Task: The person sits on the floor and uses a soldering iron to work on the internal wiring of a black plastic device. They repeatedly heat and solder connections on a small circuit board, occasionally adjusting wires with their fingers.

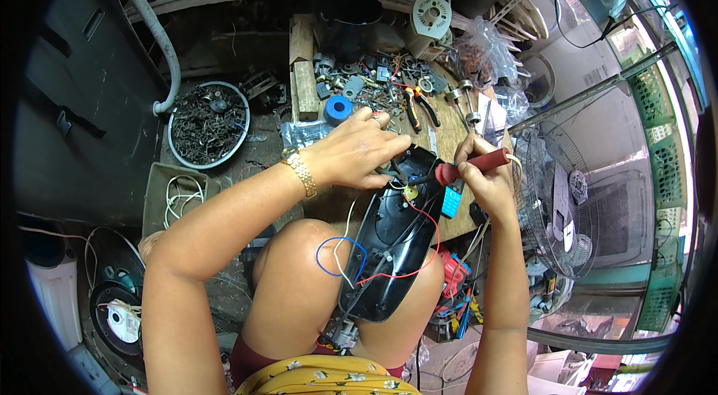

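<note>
A long black plastic housing point(385, 245) rests across my thighs, its hollow side up. My right hand point(485, 182) is closed round the red handle of a soldering iron point(490, 162), whose dark shaft points left into the housing's upper end. The iron's tip is near a small yellowish round part point(410, 192). Over that same end, my left hand point(363, 148) has thumb and forefinger pinched close to a wire; what lies between them is hidden. Red wire point(438, 227), blue wire point(320, 254) and white wire point(338, 242) loop loosely over the housing.
On the wooden board ahead lie orange-and-black pliers point(422, 107), a blue tape roll point(338, 109) and many small parts. A basin of screws point(209, 126) stands left. A wire fan guard point(557, 201) leans right. A turquoise box point(451, 202) sits beside the housing.
</note>
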Motion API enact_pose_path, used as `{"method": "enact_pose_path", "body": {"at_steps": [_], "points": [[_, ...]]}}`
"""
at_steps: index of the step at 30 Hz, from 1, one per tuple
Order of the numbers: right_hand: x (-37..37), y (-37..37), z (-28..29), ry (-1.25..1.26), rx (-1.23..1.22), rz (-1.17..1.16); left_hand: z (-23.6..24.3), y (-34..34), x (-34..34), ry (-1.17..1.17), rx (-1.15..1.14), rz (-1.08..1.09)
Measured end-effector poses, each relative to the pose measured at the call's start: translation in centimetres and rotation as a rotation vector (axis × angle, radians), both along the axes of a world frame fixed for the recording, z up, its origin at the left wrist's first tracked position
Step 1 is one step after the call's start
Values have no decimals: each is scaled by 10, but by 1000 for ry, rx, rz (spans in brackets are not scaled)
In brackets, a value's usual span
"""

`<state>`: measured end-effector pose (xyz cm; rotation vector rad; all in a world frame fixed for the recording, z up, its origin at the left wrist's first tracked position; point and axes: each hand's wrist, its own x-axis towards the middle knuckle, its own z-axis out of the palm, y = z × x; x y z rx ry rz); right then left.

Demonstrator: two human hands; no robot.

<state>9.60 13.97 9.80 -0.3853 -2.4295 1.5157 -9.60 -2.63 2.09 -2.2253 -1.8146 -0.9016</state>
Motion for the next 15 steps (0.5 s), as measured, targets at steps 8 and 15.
{"method": "enact_pose_path", "body": {"at_steps": [8, 15], "points": [[14, 8, -15, 78, -15, -78, 16, -3, -4, 73, 5, 69], [18, 9, -13, 152, -34, -111, 20, -22, -11, -23, -28, 180]]}}
